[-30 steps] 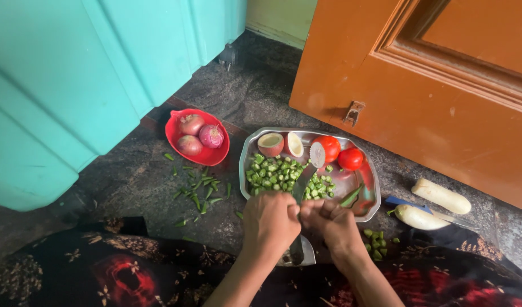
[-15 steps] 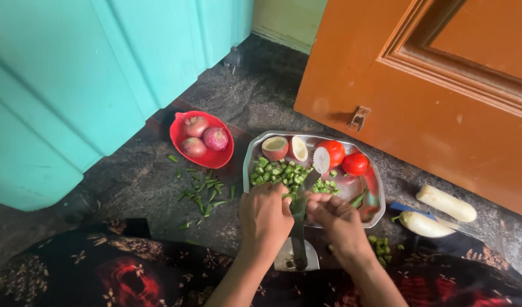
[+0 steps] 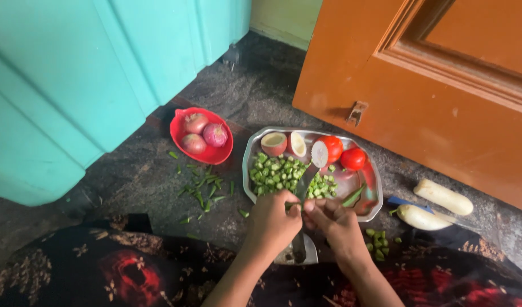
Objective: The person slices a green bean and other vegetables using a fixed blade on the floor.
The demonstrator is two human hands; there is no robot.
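Dark stone floor (image 3: pixel 130 182) carries everything I see, with a teal barrel (image 3: pixel 73 74) at ten o'clock and an orange door (image 3: pixel 443 85) at two o'clock. At centre, I see a steel tray (image 3: pixel 373 200) holding chopped green pieces (image 3: pixel 272 173). My left hand (image 3: pixel 272 224) and right hand (image 3: pixel 335 224) meet at six o'clock, each grip pinched narrow on a green vegetable (image 3: pixel 298 206) against an upright blade (image 3: pixel 303 185).

Single head view — looks steeply down, close, floor (image 3: pixel 130 176) level.
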